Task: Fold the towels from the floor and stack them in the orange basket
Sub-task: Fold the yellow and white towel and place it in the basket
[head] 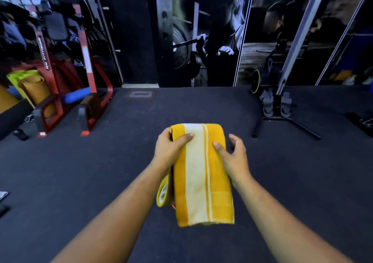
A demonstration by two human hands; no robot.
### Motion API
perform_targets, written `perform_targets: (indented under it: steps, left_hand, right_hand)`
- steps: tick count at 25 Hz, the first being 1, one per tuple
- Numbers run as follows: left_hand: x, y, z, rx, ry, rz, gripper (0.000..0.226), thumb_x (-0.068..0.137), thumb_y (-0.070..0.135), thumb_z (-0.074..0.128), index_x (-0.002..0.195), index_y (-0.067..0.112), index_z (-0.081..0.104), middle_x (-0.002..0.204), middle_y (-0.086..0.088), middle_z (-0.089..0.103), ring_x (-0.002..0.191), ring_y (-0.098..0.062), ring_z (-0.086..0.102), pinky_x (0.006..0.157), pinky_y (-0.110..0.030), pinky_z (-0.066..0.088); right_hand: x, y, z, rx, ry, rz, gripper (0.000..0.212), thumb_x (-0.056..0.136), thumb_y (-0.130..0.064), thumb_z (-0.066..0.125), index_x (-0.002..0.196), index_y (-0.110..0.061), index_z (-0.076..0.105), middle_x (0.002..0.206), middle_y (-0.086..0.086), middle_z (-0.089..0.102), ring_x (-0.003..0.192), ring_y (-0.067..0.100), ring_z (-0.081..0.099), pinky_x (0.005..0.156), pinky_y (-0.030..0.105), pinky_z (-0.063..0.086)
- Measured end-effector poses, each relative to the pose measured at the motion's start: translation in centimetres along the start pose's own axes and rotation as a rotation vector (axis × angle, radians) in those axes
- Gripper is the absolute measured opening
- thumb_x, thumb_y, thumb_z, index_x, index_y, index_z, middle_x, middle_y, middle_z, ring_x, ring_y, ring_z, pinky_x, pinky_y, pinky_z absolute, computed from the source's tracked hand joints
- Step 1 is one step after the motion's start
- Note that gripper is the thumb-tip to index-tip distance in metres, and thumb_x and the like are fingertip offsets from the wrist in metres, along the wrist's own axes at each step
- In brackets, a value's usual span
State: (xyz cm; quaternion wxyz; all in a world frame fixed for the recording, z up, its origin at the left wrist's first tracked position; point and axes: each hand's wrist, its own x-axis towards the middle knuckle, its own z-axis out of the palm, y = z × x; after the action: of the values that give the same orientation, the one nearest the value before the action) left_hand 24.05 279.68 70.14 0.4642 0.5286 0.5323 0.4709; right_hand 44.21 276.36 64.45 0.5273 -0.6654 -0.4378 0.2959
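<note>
I hold a folded towel out in front of me, above the dark floor, between my two hands. My left hand grips its left edge near the far end: the thumb lies across the top, its tip just reaching the white band, and the other fingers curl out of sight underneath. So that hand is clamped on the cloth. My right hand sits at the right edge, a little nearer to me than the left. Its thumb presses on the yellow top face, while the other fingers are spread and loosely bent beside the edge, not closed round it. I cannot tell whether those fingers touch the cloth.

The towel is yellow with a broad white band and two thin white lines running its length. Its long axis runs away from me, from the near end low in the middle of the view to a rounded fold at the far end, just beyond my hands. The near end hangs free past my wrists and tilts slightly to the right. Under my left wrist a loose loop of the same towel droops down, showing its white inner side.

Off to the left stands a red gym frame with rolled mats behind it. To the right is a black stand on the floor. Large wall pictures fill the back.
</note>
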Motion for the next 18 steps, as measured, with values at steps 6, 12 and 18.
perform_targets:
  steps: [6, 12, 18]
  left_hand:
    - [1.4, -3.5, -0.7, -0.439, 0.138, -0.27, 0.046, 0.073, 0.028, 0.088, 0.113, 0.015, 0.069, 0.104, -0.008, 0.078, 0.097, -0.028, 0.075, 0.089, -0.056, 0.06]
    - [3.4, -4.7, 0.9, -0.814, 0.055, -0.466, 0.041, 0.088, 0.031, 0.073, 0.125, 0.014, 0.065, 0.11, -0.014, 0.077, 0.095, -0.032, 0.076, 0.065, -0.044, 0.063]
    - [11.5, -12.7, 1.6, -0.622, 0.033, -0.502, 0.022, 0.091, 0.027, 0.07, 0.109, 0.014, 0.07, 0.094, -0.007, 0.078, 0.076, -0.021, 0.076, 0.064, -0.035, 0.061]
  right_hand:
    - [-6.9, 7.4, 6.3, 0.047, 0.067, 0.434, 0.136, 0.048, -0.099, 0.059, 0.154, -0.02, 0.03, 0.154, 0.009, 0.039, 0.14, 0.031, 0.041, 0.11, 0.051, 0.039]
    - [-2.5, 10.6, 7.7, 0.707, -0.282, 0.988, 0.104, 0.058, -0.099, 0.052, 0.136, -0.031, 0.06, 0.131, 0.012, 0.068, 0.121, 0.041, 0.062, 0.09, 0.068, 0.05]
    - [6.4, 14.5, 7.4, 0.8, -0.093, 0.819, 0.047, 0.09, -0.035, 0.073, 0.133, -0.021, 0.061, 0.123, 0.011, 0.073, 0.111, 0.033, 0.07, 0.092, 0.053, 0.057]
